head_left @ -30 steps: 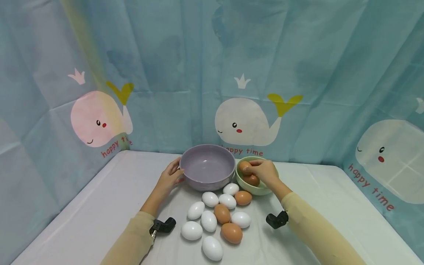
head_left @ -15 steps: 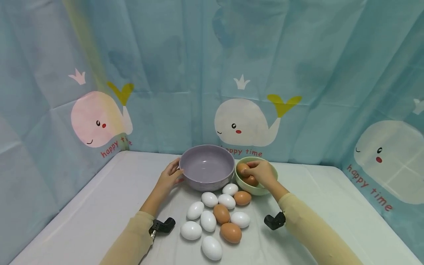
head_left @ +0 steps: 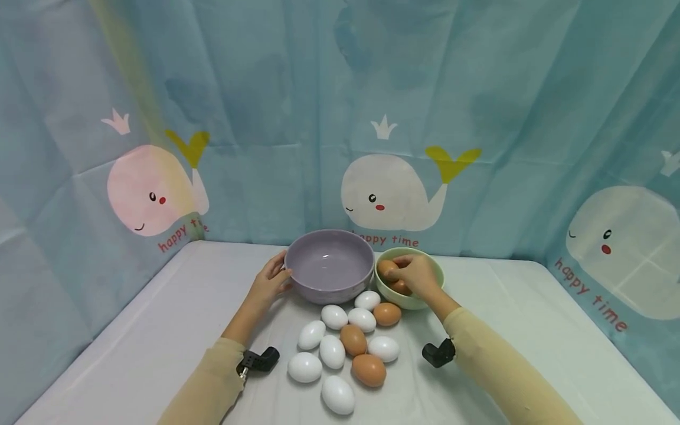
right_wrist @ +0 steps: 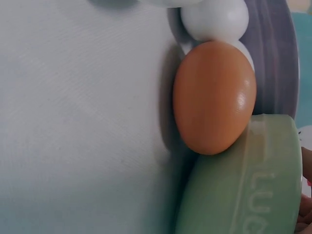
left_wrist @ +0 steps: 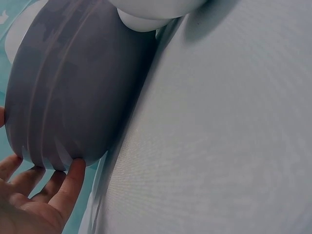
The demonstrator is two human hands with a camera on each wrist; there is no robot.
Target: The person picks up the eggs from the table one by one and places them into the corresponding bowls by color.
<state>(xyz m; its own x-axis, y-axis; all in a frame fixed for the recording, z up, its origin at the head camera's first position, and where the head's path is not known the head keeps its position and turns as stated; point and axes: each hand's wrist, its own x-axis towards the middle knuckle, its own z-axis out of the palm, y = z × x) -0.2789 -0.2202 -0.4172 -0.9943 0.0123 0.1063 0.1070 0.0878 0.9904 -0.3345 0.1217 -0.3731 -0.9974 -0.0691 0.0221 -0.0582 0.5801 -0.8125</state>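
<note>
Your right hand (head_left: 421,276) is pinching one of two brown eggs (head_left: 385,267) in the green bowl (head_left: 405,303); your left hand (head_left: 267,284), fingers spread, is touching the purple bowl (head_left: 324,260); eleven loose eggs (head_left: 362,320) are seemingly remaining on the bench (head_left: 504,286).

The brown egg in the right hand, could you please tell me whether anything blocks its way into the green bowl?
Nothing visible blocks the held egg: the right hand holds it within the rim of the green bowl. A second brown egg lies in there, on its near side; whether partly beneath is unclear.
</note>
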